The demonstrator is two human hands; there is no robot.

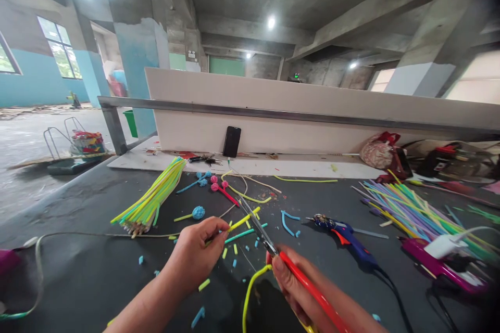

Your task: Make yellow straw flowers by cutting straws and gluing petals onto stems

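Note:
My left hand (197, 255) pinches a short yellow stick (242, 219) by one end, low in the middle of the view. My right hand (302, 283) grips scissors (273, 247) with red handles. Their metal blades point up and left and meet the yellow stick near its middle. A long yellow strand (250, 291) curves down from under my right hand. Small blue, yellow and teal offcuts (234, 250) lie on the dark table (97, 270) around both hands.
A yellow-green stick bundle (150, 200) lies at left, and a spread of mixed-colour sticks (406, 208) at right. A blue glue gun (347, 239) and a purple one (437, 265) lie to the right. Finished curled sticks (219, 187) and a black phone (232, 141) stand further back.

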